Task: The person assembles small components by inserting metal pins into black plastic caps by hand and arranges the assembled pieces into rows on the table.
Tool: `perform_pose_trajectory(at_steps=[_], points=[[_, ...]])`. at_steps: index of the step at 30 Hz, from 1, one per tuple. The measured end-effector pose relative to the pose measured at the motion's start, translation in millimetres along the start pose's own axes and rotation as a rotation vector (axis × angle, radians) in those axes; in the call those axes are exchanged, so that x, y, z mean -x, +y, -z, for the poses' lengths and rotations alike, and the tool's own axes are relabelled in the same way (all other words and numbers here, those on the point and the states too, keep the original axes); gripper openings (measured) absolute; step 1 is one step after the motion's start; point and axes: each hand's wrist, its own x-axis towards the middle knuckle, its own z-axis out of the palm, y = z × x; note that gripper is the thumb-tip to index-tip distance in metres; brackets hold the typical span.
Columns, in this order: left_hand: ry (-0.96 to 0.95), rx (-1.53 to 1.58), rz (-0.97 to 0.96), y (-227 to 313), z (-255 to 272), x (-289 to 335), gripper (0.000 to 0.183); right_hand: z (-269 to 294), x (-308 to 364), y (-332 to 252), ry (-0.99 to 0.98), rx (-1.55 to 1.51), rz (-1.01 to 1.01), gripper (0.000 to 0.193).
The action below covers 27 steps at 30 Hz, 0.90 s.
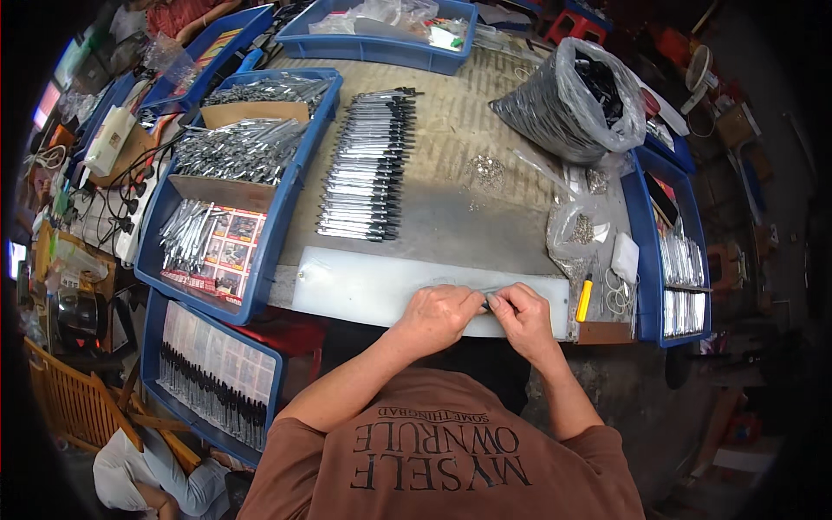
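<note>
Head view: the left hand (440,315) and right hand (526,319) pinch a small dark part (487,302) between fingertips, over a white board (355,284). Beyond lies a pen row (368,165); blue trays (293,186) and a filled bag (555,108) crowd the stained worktable (451,221) in a dim workshop.

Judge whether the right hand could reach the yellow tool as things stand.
Probably yes: the yellow tool lies just right of the right hand, nothing standing between, though that hand seems occupied.

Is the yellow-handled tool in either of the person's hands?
No, the yellow-handled tool lies beside the white board, apart from both the left hand and the right hand.
</note>
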Motion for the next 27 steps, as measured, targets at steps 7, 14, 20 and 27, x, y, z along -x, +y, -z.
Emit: perform_pose_trajectory(at_steps=[7,14,20,27], points=[[-0.036,-0.098,0.022,-26,32,-9,0.015,-15,-1,8,0.148,-0.070,-0.015,0.019],[0.018,-0.320,0.213,-98,81,-37,0.018,-16,-1,11,0.147,-0.008,0.088,0.016],[0.094,-0.426,0.191,-163,77,-65,0.019,-15,-1,11,0.152,-0.006,0.090,0.013],[0.126,-0.536,0.092,-214,61,-88,0.018,-12,-2,8,0.158,-0.045,0.081,0.011]])
